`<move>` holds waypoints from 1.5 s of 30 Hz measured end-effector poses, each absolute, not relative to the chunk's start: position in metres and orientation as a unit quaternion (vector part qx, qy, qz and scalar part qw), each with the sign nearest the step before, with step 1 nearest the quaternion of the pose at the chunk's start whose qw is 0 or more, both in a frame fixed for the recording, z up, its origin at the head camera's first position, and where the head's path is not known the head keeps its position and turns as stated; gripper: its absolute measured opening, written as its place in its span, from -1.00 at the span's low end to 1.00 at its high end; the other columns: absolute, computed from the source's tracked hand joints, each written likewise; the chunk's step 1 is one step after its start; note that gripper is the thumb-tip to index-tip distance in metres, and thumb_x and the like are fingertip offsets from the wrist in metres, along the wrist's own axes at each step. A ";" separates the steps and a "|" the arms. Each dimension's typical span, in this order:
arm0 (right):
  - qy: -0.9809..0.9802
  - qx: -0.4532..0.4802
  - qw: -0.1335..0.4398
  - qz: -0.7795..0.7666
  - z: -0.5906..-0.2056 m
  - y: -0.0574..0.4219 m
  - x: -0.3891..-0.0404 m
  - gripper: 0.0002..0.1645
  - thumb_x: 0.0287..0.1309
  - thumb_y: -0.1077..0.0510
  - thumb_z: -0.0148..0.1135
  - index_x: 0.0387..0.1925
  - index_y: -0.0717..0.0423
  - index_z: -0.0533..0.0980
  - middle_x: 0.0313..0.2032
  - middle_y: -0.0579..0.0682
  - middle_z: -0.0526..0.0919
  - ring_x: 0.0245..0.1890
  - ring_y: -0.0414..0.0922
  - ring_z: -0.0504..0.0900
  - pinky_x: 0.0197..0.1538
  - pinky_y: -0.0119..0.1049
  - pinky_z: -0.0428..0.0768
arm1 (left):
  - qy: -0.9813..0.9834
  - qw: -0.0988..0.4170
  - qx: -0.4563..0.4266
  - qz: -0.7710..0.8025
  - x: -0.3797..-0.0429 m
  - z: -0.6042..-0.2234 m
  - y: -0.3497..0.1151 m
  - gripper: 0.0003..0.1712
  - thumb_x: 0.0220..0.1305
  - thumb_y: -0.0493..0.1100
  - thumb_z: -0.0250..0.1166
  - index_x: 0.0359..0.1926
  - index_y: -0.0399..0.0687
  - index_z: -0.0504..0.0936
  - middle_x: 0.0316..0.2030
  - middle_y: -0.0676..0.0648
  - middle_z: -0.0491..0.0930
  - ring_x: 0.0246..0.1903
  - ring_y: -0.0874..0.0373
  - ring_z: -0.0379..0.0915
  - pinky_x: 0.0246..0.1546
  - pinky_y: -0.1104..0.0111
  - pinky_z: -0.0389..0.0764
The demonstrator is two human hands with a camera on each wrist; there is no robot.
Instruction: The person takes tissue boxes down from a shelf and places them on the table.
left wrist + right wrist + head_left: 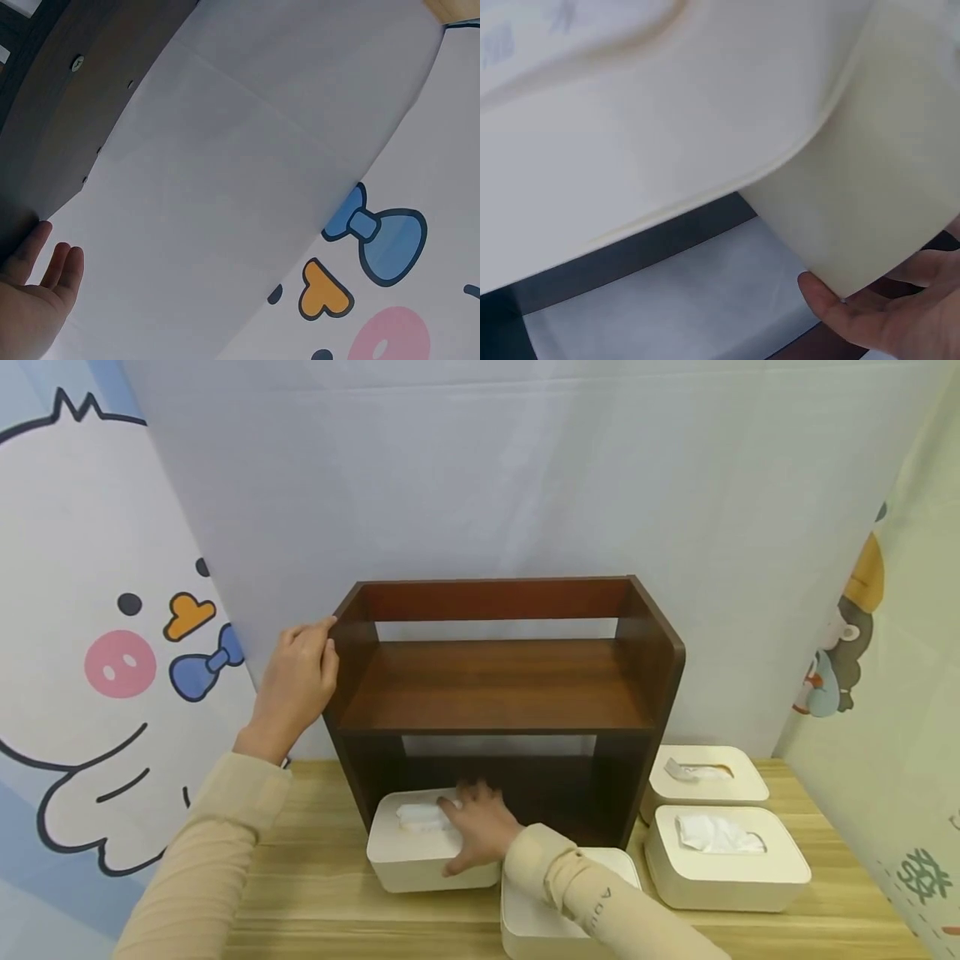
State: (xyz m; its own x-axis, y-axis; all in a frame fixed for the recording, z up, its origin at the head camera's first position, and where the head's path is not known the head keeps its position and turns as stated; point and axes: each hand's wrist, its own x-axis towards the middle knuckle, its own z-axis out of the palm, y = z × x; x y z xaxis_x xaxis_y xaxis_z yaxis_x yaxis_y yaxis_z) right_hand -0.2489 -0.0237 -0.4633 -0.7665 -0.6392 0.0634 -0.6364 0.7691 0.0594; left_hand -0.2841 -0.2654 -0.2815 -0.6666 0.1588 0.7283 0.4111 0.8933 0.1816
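Note:
My left hand holds the upper left side panel of a dark brown two-tier desktop shelf. In the left wrist view, fingers touch the panel's edge. My right hand, slightly blurred, spans the right end of a cream tissue box. Its thumb lies on the front face, the other fingers toward the back. That box stands at the lower tier's left opening. In the right wrist view, a fingertip touches the corner of the box's side wall.
Under my right forearm sits another tissue box, partly covered. Two more tissue boxes, a front one and a rear one, stand right of the shelf. All are on a wooden table. Grey cloth hangs behind.

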 end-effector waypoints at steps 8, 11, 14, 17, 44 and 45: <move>-0.932 0.362 -0.003 -0.017 -0.464 -0.029 -0.229 0.16 -0.34 -0.48 0.28 0.32 -0.11 0.18 0.28 0.23 0.22 0.22 0.28 0.24 0.08 0.16 0.44 | -0.895 0.380 -0.162 -0.170 -0.285 -0.282 -0.266 -0.59 0.36 -0.23 -0.12 0.11 -0.37 0.42 0.00 -0.35 0.51 -0.02 -0.30 0.32 0.10 -0.01 0.35; -0.928 0.371 -0.005 -0.020 -0.467 -0.032 -0.223 0.16 -0.35 -0.49 0.28 0.31 -0.10 0.19 0.27 0.24 0.24 0.20 0.28 0.26 0.08 0.16 0.44 | -0.894 0.380 -0.163 -0.171 -0.286 -0.282 -0.266 -0.59 0.36 -0.23 -0.12 0.11 -0.37 0.41 0.00 -0.35 0.51 -0.02 -0.30 0.32 0.10 -0.01 0.35; -0.927 0.375 -0.008 -0.024 -0.469 -0.034 -0.218 0.16 -0.35 -0.49 0.28 0.31 -0.10 0.19 0.27 0.24 0.25 0.20 0.29 0.27 0.08 0.15 0.44 | -0.895 0.379 -0.163 -0.171 -0.286 -0.283 -0.266 -0.59 0.36 -0.23 -0.13 0.11 -0.37 0.41 0.00 -0.34 0.51 -0.02 -0.29 0.33 0.10 -0.01 0.35; -0.926 0.376 -0.005 -0.026 -0.472 -0.037 -0.213 0.15 -0.35 -0.49 0.28 0.30 -0.10 0.20 0.25 0.24 0.27 0.18 0.29 0.29 0.06 0.13 0.46 | -0.895 0.379 -0.162 -0.171 -0.286 -0.283 -0.266 -0.59 0.36 -0.23 -0.13 0.11 -0.37 0.41 0.01 -0.34 0.51 -0.02 -0.29 0.32 0.10 -0.01 0.35; -0.918 0.377 0.021 -0.118 -0.484 -0.061 -0.184 0.22 -0.43 -0.65 0.14 0.30 -0.16 0.18 0.23 0.14 0.32 0.13 0.18 0.38 -0.07 -0.02 0.55 | -0.896 0.377 -0.159 -0.171 -0.285 -0.282 -0.266 -0.59 0.36 -0.23 -0.13 0.12 -0.36 0.41 0.02 -0.33 0.50 -0.01 -0.29 0.32 0.10 -0.01 0.36; -0.919 0.376 0.021 -0.120 -0.484 -0.062 -0.183 0.23 -0.44 -0.65 0.14 0.30 -0.16 0.17 0.23 0.14 0.32 0.13 0.18 0.38 -0.08 -0.02 0.55 | -0.896 0.377 -0.159 -0.171 -0.285 -0.282 -0.266 -0.59 0.36 -0.23 -0.13 0.12 -0.37 0.41 0.02 -0.33 0.50 -0.01 -0.29 0.32 0.10 -0.01 0.35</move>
